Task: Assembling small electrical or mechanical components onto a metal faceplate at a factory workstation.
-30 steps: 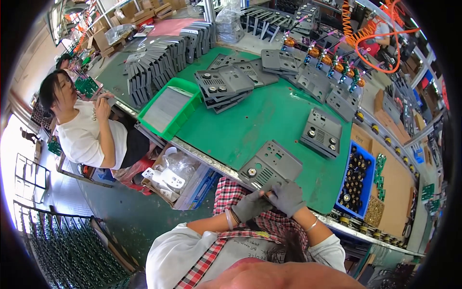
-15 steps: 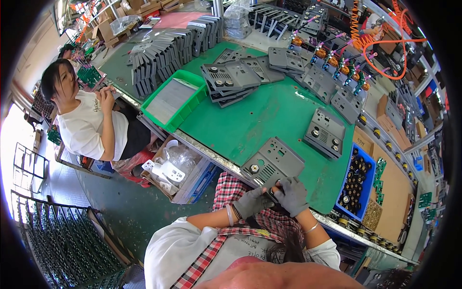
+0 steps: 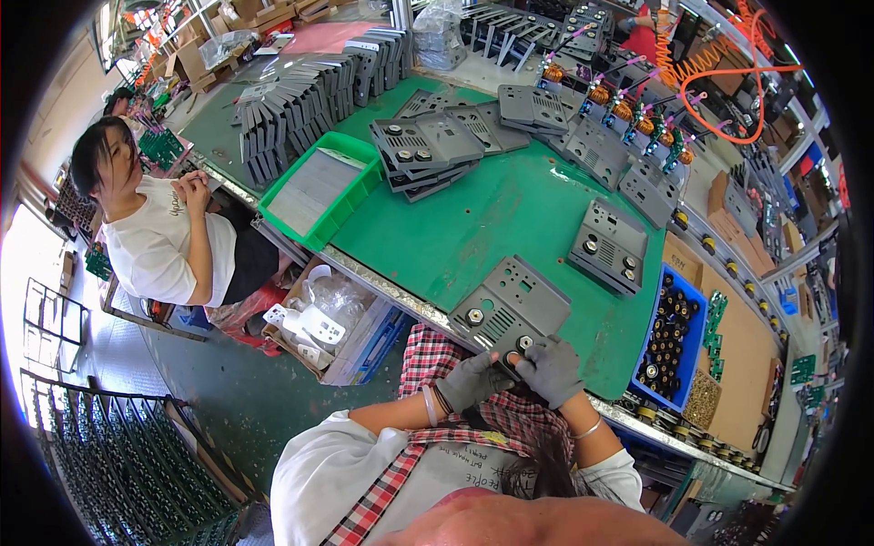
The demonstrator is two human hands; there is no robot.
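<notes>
A grey sheet-metal panel (image 3: 543,298) with slots and round holes lies tilted across the near table edge in front of me. One round fitting with a pale metal centre (image 3: 474,316) sits at its left, and a second such fitting (image 3: 525,343) shows by my right fingers. My left hand (image 3: 468,383), in a grey glove, is closed at the panel's near edge with thumb and fingers pinching it. My right hand (image 3: 552,371), gloved too, has its fingers curled at the near corner beside the second fitting. What lies under the right fingers is hidden.
Another fitted panel (image 3: 608,247) lies to the right, with stacked panels (image 3: 428,146) farther back. A green bin (image 3: 341,205) stands at left, a blue tray of black fittings (image 3: 669,341) at right. Past the left edge are a box of plastic scrap (image 3: 323,314) and a seated person (image 3: 164,218).
The second fitting's metal centre now shows by my right fingers, where a dark part was between my hands before. Both hands stay at the panel's near edge. The whole view has shifted slightly.
</notes>
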